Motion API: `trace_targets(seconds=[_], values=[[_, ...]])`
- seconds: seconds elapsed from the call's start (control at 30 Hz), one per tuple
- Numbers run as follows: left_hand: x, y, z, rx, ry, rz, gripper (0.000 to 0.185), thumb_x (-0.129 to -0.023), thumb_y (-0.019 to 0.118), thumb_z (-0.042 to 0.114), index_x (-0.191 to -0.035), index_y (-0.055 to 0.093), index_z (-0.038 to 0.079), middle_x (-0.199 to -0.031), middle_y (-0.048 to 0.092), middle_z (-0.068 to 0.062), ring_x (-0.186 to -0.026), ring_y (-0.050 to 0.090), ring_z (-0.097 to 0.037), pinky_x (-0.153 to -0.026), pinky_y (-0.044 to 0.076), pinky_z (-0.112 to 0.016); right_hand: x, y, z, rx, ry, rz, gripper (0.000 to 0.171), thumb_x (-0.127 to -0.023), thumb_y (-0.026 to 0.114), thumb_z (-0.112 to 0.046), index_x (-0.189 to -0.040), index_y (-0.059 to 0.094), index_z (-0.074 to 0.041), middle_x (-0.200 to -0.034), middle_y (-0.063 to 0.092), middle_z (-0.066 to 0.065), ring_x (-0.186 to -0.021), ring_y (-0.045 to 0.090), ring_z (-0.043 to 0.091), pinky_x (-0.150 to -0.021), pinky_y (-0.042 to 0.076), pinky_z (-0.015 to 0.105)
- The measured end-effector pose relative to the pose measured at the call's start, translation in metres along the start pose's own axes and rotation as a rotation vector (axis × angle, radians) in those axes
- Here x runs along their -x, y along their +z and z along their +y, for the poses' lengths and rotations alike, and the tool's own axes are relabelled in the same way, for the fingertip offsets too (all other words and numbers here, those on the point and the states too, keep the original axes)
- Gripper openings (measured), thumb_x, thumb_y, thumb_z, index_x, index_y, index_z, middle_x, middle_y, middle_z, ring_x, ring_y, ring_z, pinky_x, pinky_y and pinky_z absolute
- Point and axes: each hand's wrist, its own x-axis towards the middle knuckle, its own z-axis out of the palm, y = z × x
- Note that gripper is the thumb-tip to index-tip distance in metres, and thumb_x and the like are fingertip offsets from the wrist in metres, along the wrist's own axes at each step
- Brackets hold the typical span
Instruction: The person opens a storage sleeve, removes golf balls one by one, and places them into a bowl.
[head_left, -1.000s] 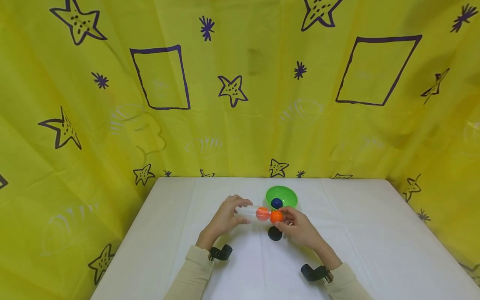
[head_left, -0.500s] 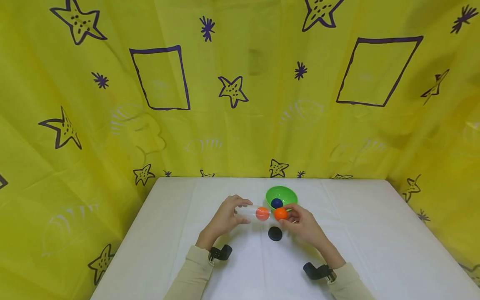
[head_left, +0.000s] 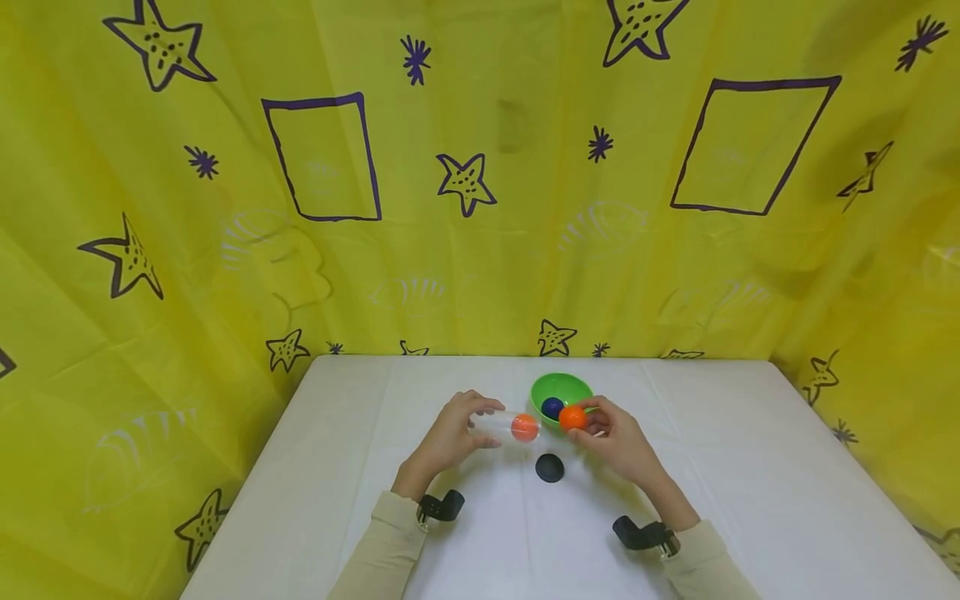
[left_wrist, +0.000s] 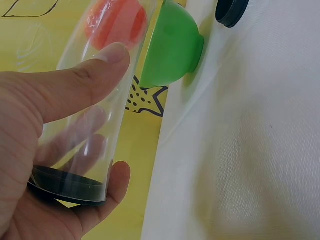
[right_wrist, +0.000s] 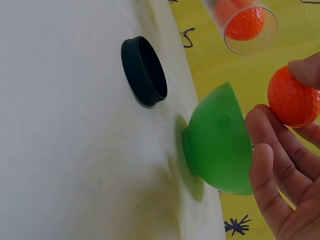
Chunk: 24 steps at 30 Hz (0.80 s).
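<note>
Since the earlier frames the right hand (head_left: pixel 617 435) had carried its orange ball (head_left: pixel 572 417) away from the mouth of the clear tube (head_left: pixel 504 426) and back toward the green bowl (head_left: pixel 561 390), so that the ball now sat over the bowl's near rim. The fingertips (right_wrist: pixel 260 122) pinched the ball lightly from opposite sides, leaving most of its dimpled surface bare, a hold that looked suited to letting it go cleanly.

The left hand (head_left: pixel 450 435) gripped the tube lying sideways above the table (head_left: pixel 750 467), thumb (left_wrist: pixel 85 82) across the top and fingers curled beneath, with the capped end toward the palm. That kept the open mouth facing the right hand, and a second orange ball (head_left: pixel 525 427) stayed lodged just inside it.

A dark blue ball (head_left: pixel 552 407) lay in the bowl. The loose black cap (head_left: pixel 550 467) rested on the table near the hands, open side up, apart from the tube.
</note>
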Motion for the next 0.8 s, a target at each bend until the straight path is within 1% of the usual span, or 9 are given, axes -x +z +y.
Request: trace_targets(seconds=[0.1,0.23,0.33,0.47,0.67,0.8], values=[[0.000,0.000,0.000,-0.005,0.005,0.005,0.049,-0.081,0.087,0.014,-0.127,0.070,0.014,-0.121,0.066,-0.011,-0.112,0.055,-0.027,-0.091,0.051,-0.039,-0.002,-0.004,-0.001,0.024,-0.012,0.027,0.042,-0.090,0.079,-0.020,-0.126,0.060,-0.007,-0.102,0.073,0.012,-0.088,0.063,0.019,-0.073,0.053,0.024],[0.000,-0.001,0.000,0.004,0.001,0.013,0.049,-0.080,0.087,0.013,-0.126,0.071,0.015,-0.121,0.066,-0.010,-0.111,0.054,-0.025,-0.091,0.051,-0.040,-0.006,-0.009,0.000,0.058,-0.024,0.064,0.045,-0.090,0.080,-0.025,-0.128,0.061,-0.009,-0.112,0.070,0.012,-0.093,0.062,0.020,-0.076,0.053,0.025],[0.001,-0.001,0.001,0.018,-0.008,0.014,0.049,-0.080,0.087,0.013,-0.126,0.071,0.016,-0.122,0.066,-0.010,-0.112,0.054,-0.023,-0.093,0.052,-0.045,-0.010,-0.013,0.002,0.065,-0.049,0.091,0.045,-0.091,0.079,-0.025,-0.128,0.062,-0.008,-0.117,0.068,0.014,-0.096,0.061,0.022,-0.078,0.053,0.023],[0.001,-0.001,0.001,0.021,-0.013,0.010,0.049,-0.081,0.086,0.013,-0.127,0.070,0.015,-0.122,0.066,-0.011,-0.112,0.054,-0.024,-0.093,0.053,-0.048,-0.017,-0.017,0.003,0.062,-0.065,0.118,0.043,-0.091,0.079,-0.023,-0.127,0.062,-0.005,-0.117,0.068,0.016,-0.097,0.060,0.024,-0.078,0.053,0.023],[0.002,-0.002,0.002,0.019,-0.012,0.002,0.050,-0.082,0.086,0.013,-0.129,0.069,0.013,-0.124,0.066,-0.013,-0.114,0.054,-0.024,-0.093,0.052,-0.044,-0.025,-0.019,0.006,0.092,-0.037,0.135,0.048,-0.093,0.077,-0.029,-0.131,0.060,-0.005,-0.122,0.066,0.016,-0.103,0.060,0.027,-0.081,0.050,0.027],[0.001,-0.002,0.001,0.015,-0.009,0.000,0.049,-0.082,0.085,0.014,-0.129,0.069,0.014,-0.124,0.066,-0.012,-0.114,0.054,-0.024,-0.093,0.052,-0.041,-0.032,-0.020,0.010,0.100,-0.044,0.158,0.048,-0.092,0.078,-0.026,-0.131,0.061,-0.003,-0.125,0.063,0.018,-0.108,0.060,0.032,-0.084,0.050,0.025]])
